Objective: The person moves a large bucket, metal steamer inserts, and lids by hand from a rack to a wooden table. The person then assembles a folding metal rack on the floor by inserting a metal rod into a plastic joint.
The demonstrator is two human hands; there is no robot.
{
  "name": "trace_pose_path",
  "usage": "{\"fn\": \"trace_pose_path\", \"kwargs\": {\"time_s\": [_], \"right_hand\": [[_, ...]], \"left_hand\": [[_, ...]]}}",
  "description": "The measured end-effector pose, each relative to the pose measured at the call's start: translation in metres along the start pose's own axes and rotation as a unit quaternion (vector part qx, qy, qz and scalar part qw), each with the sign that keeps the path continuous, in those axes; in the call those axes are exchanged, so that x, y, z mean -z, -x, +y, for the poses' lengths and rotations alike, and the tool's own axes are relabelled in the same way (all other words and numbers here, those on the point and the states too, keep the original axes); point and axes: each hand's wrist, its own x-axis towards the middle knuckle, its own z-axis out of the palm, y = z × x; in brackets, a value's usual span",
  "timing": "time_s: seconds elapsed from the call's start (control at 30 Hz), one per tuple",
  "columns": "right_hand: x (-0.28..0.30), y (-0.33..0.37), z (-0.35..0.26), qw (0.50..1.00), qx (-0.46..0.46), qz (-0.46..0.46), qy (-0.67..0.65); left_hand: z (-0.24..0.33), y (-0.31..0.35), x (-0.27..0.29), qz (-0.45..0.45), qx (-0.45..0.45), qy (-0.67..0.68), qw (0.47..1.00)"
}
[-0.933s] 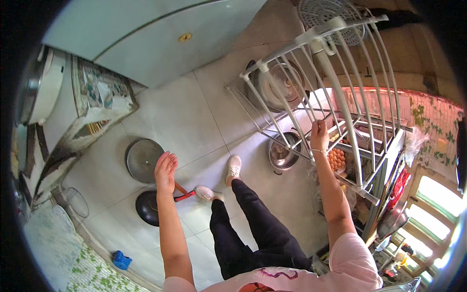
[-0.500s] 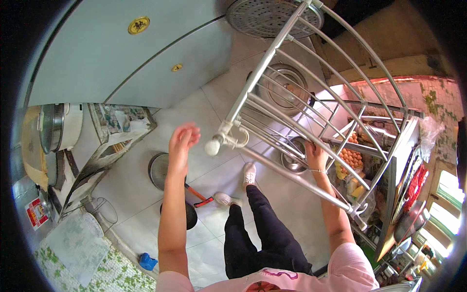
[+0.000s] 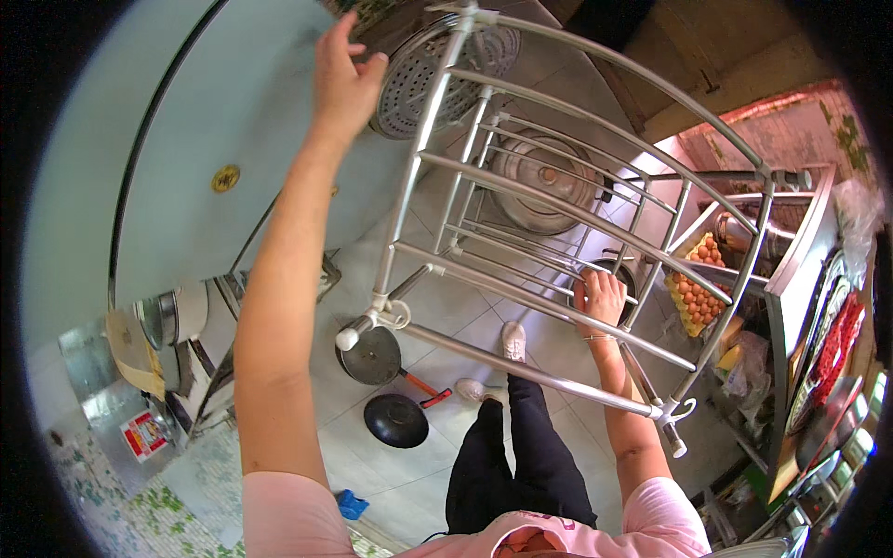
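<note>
Rack [image 3: 558, 207]: long bars slope upper left to lower right | right hand [image 3: 603, 299]: fingers curled on bar | left hand [image 3: 349, 86]: raised, empty, fingers parted

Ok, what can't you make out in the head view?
All in the head view:
Bowl: inside, partly hidden by right fingers and rack bars.
Lid: whatever it covers.
Tray: partly behind rack; whether left fingers touch it, unclear.
Dark thing: cut off by upper edge.
</note>
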Motion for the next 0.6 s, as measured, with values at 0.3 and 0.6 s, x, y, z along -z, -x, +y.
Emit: {"fn": "trace_pose_path", "kwargs": {"time_s": [0.3, 0.6], "right_hand": [[-0.003, -0.040, 0.019, 0.999, -0.012, 0.023, -0.035], [-0.005, -0.068, 0.027, 0.999, -0.007, 0.027, -0.044]], "left_hand": [[-0.021, -0.063, -0.048, -0.166, 0.059, -0.051, 0.983], [-0.023, -0.087, -0.088, -0.159, 0.148, 0.022, 0.976]]}}
